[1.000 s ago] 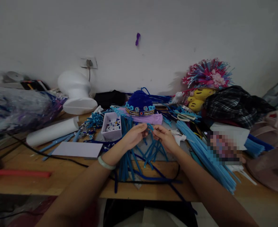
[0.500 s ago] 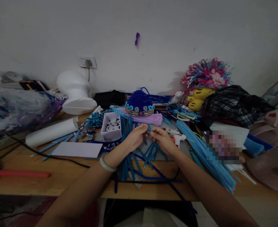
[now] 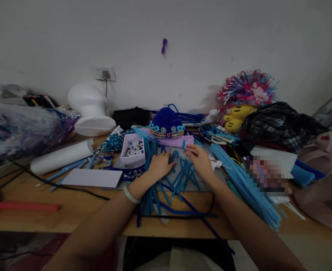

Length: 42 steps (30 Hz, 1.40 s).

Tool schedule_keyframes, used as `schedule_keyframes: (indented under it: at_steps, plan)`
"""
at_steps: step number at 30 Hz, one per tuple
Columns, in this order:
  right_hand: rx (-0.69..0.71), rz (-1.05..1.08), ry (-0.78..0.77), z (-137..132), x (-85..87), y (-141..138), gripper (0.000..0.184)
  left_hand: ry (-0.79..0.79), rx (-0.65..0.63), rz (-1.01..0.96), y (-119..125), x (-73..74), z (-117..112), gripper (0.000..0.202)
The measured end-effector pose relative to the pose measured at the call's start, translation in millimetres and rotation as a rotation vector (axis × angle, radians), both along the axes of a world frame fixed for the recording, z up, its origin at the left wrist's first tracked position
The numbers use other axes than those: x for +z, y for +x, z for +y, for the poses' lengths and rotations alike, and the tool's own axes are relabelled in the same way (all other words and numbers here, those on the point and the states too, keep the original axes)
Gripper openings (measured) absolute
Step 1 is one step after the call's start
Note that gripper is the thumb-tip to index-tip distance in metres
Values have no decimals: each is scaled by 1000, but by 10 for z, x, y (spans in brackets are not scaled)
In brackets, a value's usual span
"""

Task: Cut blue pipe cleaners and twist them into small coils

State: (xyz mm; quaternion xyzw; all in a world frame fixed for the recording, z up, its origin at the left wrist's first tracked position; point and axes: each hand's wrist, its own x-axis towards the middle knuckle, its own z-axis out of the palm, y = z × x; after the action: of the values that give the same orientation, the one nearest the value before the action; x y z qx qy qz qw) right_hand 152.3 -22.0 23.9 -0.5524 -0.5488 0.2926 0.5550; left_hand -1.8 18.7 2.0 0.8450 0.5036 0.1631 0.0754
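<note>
My right hand pinches a short bent teal pipe cleaner between thumb and fingertips, above the work mat. To its left, my left hand reaches down to the mat with thumb apart and fingers stretched out; a small shiny tip shows by its fingertips, too small to name. Between the hands lie several curled teal pipe cleaner pieces. Behind them stands a dark blue fuzzy headpiece with a beaded band, over a lilac bundle of pipe cleaners.
Left of my hands are a white box of beads, a white card, a paper roll and a white foam head. At right lie a white glue gun and a long light blue pipe cleaner bundle. A black cable crosses the table.
My hands have moved apart. The left has gone from the teal piece down to the mat, its fingers spreading; the right has shifted slightly right, still holding the piece.
</note>
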Motion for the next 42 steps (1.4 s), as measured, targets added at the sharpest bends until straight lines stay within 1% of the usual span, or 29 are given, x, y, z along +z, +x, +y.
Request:
schedule_keyframes:
  at_steps: [2, 4, 7, 9, 10, 12, 14, 16, 17, 19, 21, 23, 26, 28, 31, 37, 42]
  plan:
    - [-37, -82, 5, -11, -3, -3, 14, 36, -13, 106, 17, -33, -13, 33]
    - [-60, -126, 15, -18, -3, -4, 12, 47, -30, 156, 21, -42, -7, 27]
    - [-43, -49, 23, -19, 10, -8, 12, 57, -43, 172, 5, -39, 28, 20]
    - [-28, 54, 1, -19, 27, -15, 13, 50, -36, 110, -8, -34, 59, 18]
    - [-24, 102, -23, -19, 37, -19, 14, 41, -29, 30, -11, -30, 73, 18]
    - [-9, 175, -83, -22, 52, -25, 15, -1, -21, -243, -6, -12, 88, 17]
    - [13, 217, -123, -24, 57, -29, 15, -104, -33, -595, 16, 19, 75, 17]
    - [41, 234, -130, -28, 55, -34, 14, -245, -69, -877, 52, 53, 30, 16]
    - [57, 232, -126, -30, 54, -38, 14, -305, -95, -961, 71, 67, 0, 16]
    - [82, 194, -105, -39, 58, -45, 12, -377, -167, -1033, 103, 85, -60, 15]
    - [101, 112, -72, -52, 74, -48, 12, -384, -234, -1019, 118, 89, -102, 13]
    - [122, 22, -46, -66, 91, -46, 13, -342, -274, -965, 115, 83, -117, 12]
    - [188, -60, -28, -85, 105, -36, 15, -266, -309, -892, 98, 75, -107, 11]
    - [218, -84, -15, -96, 106, -34, 17, -252, -315, -874, 90, 74, -94, 12]
    - [215, -106, -2, -112, 111, -41, 20, -237, -290, -858, 86, 74, -82, 12]
    - [190, -148, 33, -104, 105, -54, 12, -167, -224, -777, 63, 90, -82, 13]
    - [138, -184, 12, -79, 73, -43, 19, -58, -124, -727, 42, 116, -83, 12]
